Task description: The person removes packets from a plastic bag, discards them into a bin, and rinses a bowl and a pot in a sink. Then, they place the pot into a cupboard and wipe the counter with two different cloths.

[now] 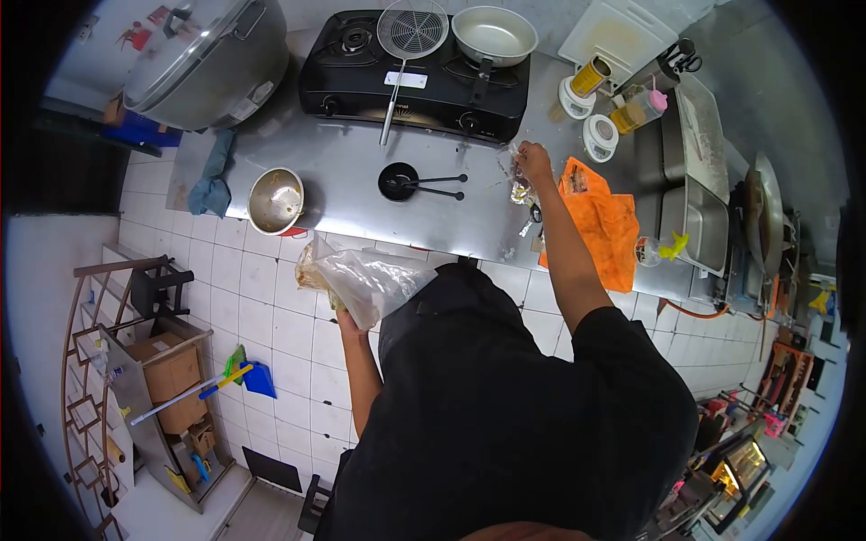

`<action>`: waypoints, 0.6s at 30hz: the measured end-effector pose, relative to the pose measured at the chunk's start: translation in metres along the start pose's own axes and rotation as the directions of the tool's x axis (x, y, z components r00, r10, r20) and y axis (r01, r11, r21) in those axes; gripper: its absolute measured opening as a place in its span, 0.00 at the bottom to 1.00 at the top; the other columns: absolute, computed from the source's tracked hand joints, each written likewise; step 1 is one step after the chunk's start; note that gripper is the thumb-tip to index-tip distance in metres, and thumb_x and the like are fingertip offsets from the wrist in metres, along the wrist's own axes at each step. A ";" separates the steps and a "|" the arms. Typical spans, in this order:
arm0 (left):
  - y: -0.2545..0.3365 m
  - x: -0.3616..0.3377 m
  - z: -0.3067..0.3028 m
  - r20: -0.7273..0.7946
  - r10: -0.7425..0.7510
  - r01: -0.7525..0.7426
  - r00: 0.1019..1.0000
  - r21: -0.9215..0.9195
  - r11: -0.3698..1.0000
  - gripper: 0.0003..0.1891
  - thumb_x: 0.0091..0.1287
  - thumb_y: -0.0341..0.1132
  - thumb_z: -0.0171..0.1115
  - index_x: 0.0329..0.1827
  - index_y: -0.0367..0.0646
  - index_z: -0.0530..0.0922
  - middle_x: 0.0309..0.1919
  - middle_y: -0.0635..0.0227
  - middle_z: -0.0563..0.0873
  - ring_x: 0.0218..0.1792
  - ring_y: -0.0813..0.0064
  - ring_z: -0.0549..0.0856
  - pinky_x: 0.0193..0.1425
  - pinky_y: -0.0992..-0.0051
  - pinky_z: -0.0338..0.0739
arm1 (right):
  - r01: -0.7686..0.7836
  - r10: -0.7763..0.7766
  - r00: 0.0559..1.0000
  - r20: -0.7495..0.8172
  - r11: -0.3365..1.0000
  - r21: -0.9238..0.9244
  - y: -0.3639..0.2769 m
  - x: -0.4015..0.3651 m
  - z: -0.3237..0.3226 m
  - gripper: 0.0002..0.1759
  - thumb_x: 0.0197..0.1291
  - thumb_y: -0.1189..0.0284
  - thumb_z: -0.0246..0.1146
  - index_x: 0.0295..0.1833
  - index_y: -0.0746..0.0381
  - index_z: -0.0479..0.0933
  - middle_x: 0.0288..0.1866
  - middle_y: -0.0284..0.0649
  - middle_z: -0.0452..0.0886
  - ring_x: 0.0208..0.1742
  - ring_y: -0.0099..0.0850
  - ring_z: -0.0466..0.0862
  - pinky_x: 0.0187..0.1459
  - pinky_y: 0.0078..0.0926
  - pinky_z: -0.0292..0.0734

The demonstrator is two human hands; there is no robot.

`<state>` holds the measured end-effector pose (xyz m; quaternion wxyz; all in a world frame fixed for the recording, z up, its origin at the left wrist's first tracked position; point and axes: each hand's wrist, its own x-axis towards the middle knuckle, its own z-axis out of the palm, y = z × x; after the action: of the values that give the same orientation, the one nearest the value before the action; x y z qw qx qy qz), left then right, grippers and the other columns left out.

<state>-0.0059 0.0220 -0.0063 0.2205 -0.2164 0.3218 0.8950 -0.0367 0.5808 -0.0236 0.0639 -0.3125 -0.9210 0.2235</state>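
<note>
Starting at the right hand [534, 162]: fingers [527, 153] pinched together on a crumpled clear wrapper [520, 187], low over the steel worktop [343, 194], arm stretched well forward; hard to tell whether touching the surface or just above it. Gripped from the top, by the look of it, leaving the shiny loose end to hang clear of the palm. Over to the left hand [342, 314]: closed round the bunched lower part of a clear plastic bag [372, 278], held off the worktop's front edge, above the tiled floor [262, 307] and close to the body. Kept low and to the side, probably to hold the bag upright and out of the reaching arm's way. Just beside the wrapper, an orange cloth [603, 225] draped over the front edge, within easy reach. Further left, a small black pan [398, 181], twin handles pointing toward the wrapper, then a metal bowl [275, 200] near the front edge. Behind, a black gas stove [415, 77] carrying a wire skimmer [412, 32] and a pale frying pan [494, 36], handles turned to the front, handy to grab. Far left, a big lidded pot [207, 59]; far right, bottles [636, 113] and steel trays [695, 212].
</note>
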 end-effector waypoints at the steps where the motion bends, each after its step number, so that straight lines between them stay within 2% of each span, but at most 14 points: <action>1: -0.001 0.000 0.000 0.003 -0.028 0.028 1.000 -0.038 0.999 0.20 0.70 0.45 0.56 0.60 0.43 0.74 0.50 0.65 0.83 0.49 0.66 0.83 0.52 0.65 0.82 | 0.034 -0.033 0.999 -0.013 0.994 0.099 0.006 0.000 0.000 0.09 0.54 0.71 0.69 0.39 0.61 0.80 0.35 0.46 0.82 0.37 0.42 0.84 0.42 0.35 0.79; 2: -0.002 -0.001 0.000 0.002 -0.029 0.029 1.000 -0.039 0.999 0.20 0.70 0.45 0.56 0.60 0.43 0.74 0.50 0.65 0.83 0.49 0.66 0.83 0.52 0.65 0.82 | 0.070 -0.065 0.997 -0.029 0.978 0.196 0.013 0.000 0.000 0.06 0.55 0.74 0.68 0.37 0.64 0.80 0.31 0.45 0.84 0.33 0.39 0.85 0.39 0.32 0.79; 3: -0.004 -0.002 0.000 0.012 -0.027 0.027 1.000 -0.034 0.999 0.20 0.70 0.44 0.56 0.59 0.43 0.74 0.50 0.65 0.83 0.49 0.66 0.83 0.52 0.65 0.82 | 0.071 -0.067 0.997 -0.029 0.978 0.194 0.015 -0.002 -0.006 0.06 0.55 0.74 0.68 0.37 0.64 0.80 0.31 0.45 0.84 0.33 0.39 0.85 0.39 0.32 0.79; 5: -0.005 -0.002 -0.001 0.020 -0.018 0.018 1.000 -0.032 0.999 0.19 0.70 0.43 0.57 0.59 0.43 0.74 0.49 0.66 0.83 0.49 0.66 0.83 0.51 0.66 0.82 | 0.109 -0.034 0.977 -0.209 0.927 0.359 0.018 -0.004 -0.019 0.06 0.54 0.75 0.68 0.37 0.65 0.80 0.31 0.46 0.83 0.33 0.38 0.85 0.40 0.31 0.79; 6: -0.005 -0.003 0.004 0.012 -0.044 0.045 0.999 -0.028 0.999 0.19 0.69 0.41 0.58 0.59 0.43 0.74 0.49 0.66 0.83 0.50 0.67 0.83 0.52 0.66 0.81 | 0.128 -0.014 0.965 -0.262 0.896 0.425 0.018 -0.004 -0.024 0.05 0.57 0.76 0.66 0.38 0.66 0.80 0.33 0.44 0.83 0.33 0.33 0.85 0.39 0.27 0.79; 8: -0.004 -0.009 0.024 0.003 -0.071 0.071 0.997 -0.024 0.997 0.19 0.68 0.40 0.60 0.59 0.43 0.74 0.49 0.66 0.83 0.50 0.68 0.83 0.53 0.66 0.81 | 0.166 0.004 0.944 -0.330 0.859 0.484 0.021 -0.004 -0.036 0.05 0.58 0.76 0.66 0.38 0.66 0.80 0.33 0.43 0.83 0.33 0.31 0.85 0.39 0.25 0.79; 9: -0.002 -0.013 0.043 0.062 -0.037 0.032 0.997 0.077 0.997 0.19 0.67 0.37 0.61 0.60 0.42 0.73 0.50 0.66 0.82 0.51 0.68 0.82 0.55 0.67 0.79 | 0.204 0.031 0.918 -0.395 0.818 0.538 0.021 -0.005 -0.043 0.05 0.59 0.76 0.66 0.38 0.67 0.79 0.33 0.42 0.84 0.34 0.29 0.85 0.39 0.24 0.79; 10: -0.001 -0.012 0.054 0.123 -0.008 -0.014 0.992 0.175 0.984 0.20 0.66 0.35 0.62 0.60 0.41 0.73 0.50 0.66 0.82 0.52 0.69 0.82 0.57 0.67 0.78 | 0.187 0.041 0.920 -0.390 0.828 0.529 0.017 -0.009 -0.055 0.04 0.60 0.77 0.65 0.40 0.66 0.79 0.33 0.36 0.84 0.36 0.23 0.83 0.41 0.20 0.78; 11: -0.004 -0.001 0.049 0.196 -0.045 -0.003 0.980 0.235 0.972 0.21 0.65 0.32 0.63 0.60 0.38 0.72 0.51 0.65 0.81 0.53 0.70 0.81 0.60 0.68 0.76 | 0.236 0.020 0.914 -0.406 0.786 0.571 0.012 -0.015 -0.066 0.05 0.60 0.78 0.65 0.41 0.67 0.78 0.34 0.37 0.83 0.36 0.24 0.84 0.40 0.20 0.78; 12: 0.000 -0.011 0.080 0.182 -0.030 -0.029 0.983 0.313 0.949 0.21 0.67 0.34 0.60 0.62 0.38 0.71 0.52 0.65 0.80 0.54 0.72 0.79 0.59 0.70 0.75 | 0.287 -0.005 0.909 -0.417 0.732 0.617 0.000 -0.023 -0.075 0.06 0.60 0.79 0.65 0.42 0.68 0.77 0.35 0.37 0.83 0.36 0.25 0.84 0.40 0.20 0.78; 14: -0.005 0.002 0.082 0.160 -0.068 -0.002 0.985 0.404 0.915 0.19 0.69 0.31 0.59 0.61 0.35 0.71 0.54 0.65 0.80 0.55 0.72 0.79 0.62 0.72 0.72 | 0.257 -0.017 0.945 -0.327 0.660 0.706 -0.044 -0.048 -0.103 0.06 0.60 0.82 0.63 0.43 0.69 0.75 0.37 0.36 0.81 0.39 0.24 0.83 0.42 0.20 0.79; 15: -0.003 0.001 0.095 0.151 -0.096 0.005 0.984 0.512 0.859 0.20 0.69 0.32 0.60 0.61 0.33 0.71 0.55 0.64 0.79 0.56 0.72 0.78 0.63 0.71 0.71 | 0.252 -0.032 0.952 -0.303 0.641 0.725 -0.067 -0.062 -0.110 0.06 0.60 0.82 0.63 0.43 0.69 0.75 0.37 0.36 0.81 0.39 0.24 0.83 0.42 0.20 0.79; 17: -0.007 0.001 0.119 0.106 -0.040 -0.020 0.994 0.507 0.862 0.18 0.69 0.31 0.61 0.58 0.33 0.74 0.52 0.64 0.81 0.54 0.73 0.80 0.61 0.73 0.72 | 0.182 -0.140 0.983 -0.119 0.637 0.749 -0.103 -0.089 -0.124 0.06 0.61 0.83 0.62 0.43 0.69 0.75 0.38 0.36 0.80 0.41 0.23 0.83 0.45 0.20 0.79; 18: -0.010 0.007 0.124 0.118 -0.090 0.021 0.989 0.495 0.869 0.17 0.68 0.31 0.62 0.57 0.33 0.76 0.51 0.64 0.83 0.52 0.74 0.81 0.59 0.74 0.73 | 0.181 -0.132 0.983 -0.126 0.636 0.750 -0.112 -0.097 -0.126 0.06 0.61 0.83 0.62 0.43 0.69 0.75 0.38 0.36 0.80 0.41 0.23 0.83 0.45 0.20 0.79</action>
<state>-0.0372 0.1142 0.0719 0.3155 -0.1005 0.5166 0.7896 0.0120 0.4901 0.1417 0.2347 -0.1825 -0.7646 0.5719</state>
